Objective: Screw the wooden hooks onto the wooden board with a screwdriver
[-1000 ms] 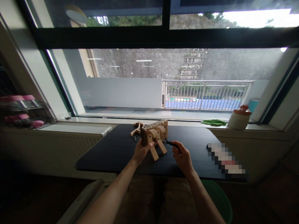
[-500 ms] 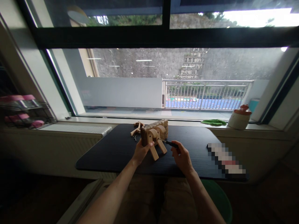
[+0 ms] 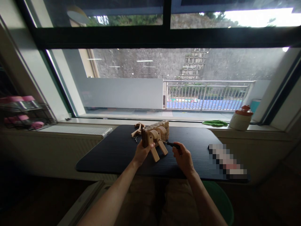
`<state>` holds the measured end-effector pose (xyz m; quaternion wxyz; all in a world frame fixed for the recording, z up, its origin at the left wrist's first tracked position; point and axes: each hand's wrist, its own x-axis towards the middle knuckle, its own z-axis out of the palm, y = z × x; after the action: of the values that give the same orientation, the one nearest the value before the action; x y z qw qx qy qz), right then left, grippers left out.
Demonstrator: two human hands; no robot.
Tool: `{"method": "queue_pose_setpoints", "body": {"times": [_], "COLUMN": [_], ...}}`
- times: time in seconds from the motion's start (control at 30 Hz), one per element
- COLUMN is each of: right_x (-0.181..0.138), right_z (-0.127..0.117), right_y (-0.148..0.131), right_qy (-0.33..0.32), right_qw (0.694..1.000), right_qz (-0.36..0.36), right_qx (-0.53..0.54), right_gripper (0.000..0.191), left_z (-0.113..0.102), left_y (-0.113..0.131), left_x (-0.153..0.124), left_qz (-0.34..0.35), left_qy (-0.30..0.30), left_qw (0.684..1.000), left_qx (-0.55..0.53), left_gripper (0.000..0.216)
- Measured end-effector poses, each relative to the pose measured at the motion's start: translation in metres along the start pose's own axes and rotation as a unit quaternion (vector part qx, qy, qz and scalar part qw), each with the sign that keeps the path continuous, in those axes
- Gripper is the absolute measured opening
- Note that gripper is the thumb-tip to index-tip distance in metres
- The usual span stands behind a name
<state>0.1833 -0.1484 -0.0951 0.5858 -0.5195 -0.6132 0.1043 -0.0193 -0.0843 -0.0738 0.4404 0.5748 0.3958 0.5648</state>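
Note:
A small brown woven piece with pale wooden legs rests tilted on the dark table. My left hand is closed around its near left end, the thumb lying on one leg. In my right hand is a screwdriver with a black handle. Its thin shaft points left, and the tip meets the upper part of the right-hand leg; whether a screw sits there is too small to see. Behind my left hand lie a loose curved wooden leg piece and a few small screws.
The black table stands against a window sill. A blurred-out flat object lies at its right edge. On the sill are a green cloth and a white jar with an orange lid. A radiator and a wire rack are left.
Almost nothing differs. Both hands, the screwdriver and the woven piece keep their places; the view has shifted very slightly.

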Motion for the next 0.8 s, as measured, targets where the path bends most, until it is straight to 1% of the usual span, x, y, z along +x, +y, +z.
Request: {"method": "queue_pose_setpoints", "body": {"times": [0.1,0.2,0.57,0.8], "right_x": [0.0007,0.0006,-0.0007,-0.001], "right_z": [-0.0015,-0.0015,0.0037,0.0033], "right_y": [-0.0023,-0.003,0.0023,0.0035], "right_qy": [0.02,0.027,-0.001,-0.001], "right_qw": [1.0,0.999,0.999,0.999], "right_qz": [-0.011,-0.015,-0.009,0.008], "right_qx": [-0.014,-0.015,0.04,0.031], "right_gripper": [0.026,0.026,0.024,0.029], "left_z": [-0.0004,-0.0005,-0.0007,-0.0008], "left_y": [-0.0007,-0.0018,-0.0042,-0.0016], "left_x": [0.0004,0.0005,0.0017,0.0012], "left_qz": [-0.001,-0.002,0.001,-0.006], "left_qy": [-0.001,-0.002,-0.002,0.001], "left_qw": [1.0,1.0,1.0,1.0], "left_qx": [-0.003,-0.004,-0.009,-0.003], "left_gripper": [0.045,0.045,0.047,0.048]}}
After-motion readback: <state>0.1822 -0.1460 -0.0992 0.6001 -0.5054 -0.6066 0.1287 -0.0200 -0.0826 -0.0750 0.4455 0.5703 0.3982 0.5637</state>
